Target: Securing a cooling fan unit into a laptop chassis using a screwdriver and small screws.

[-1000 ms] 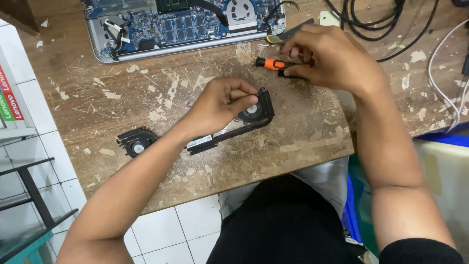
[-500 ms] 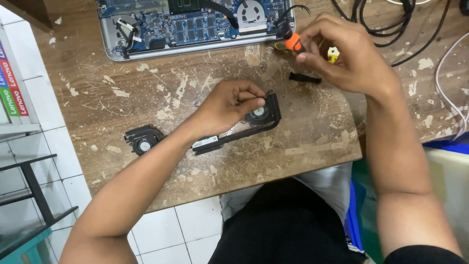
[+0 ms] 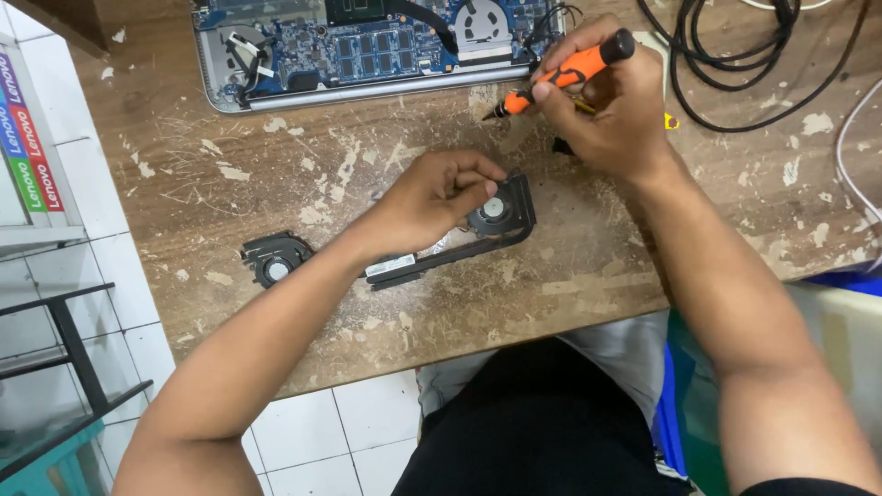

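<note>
At frame centre, a black fan assembly is pinned to the worn wooden surface by the left hand. Upper right, an orange screwdriver is gripped by the right hand, below an opened laptop.

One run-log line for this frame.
left hand: on fan assembly | right hand: holds orange screwdriver | open laptop behind

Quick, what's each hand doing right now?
Left hand: fingers curled, pressing on the black laptop fan.
Right hand: closed around the orange screwdriver.
</note>
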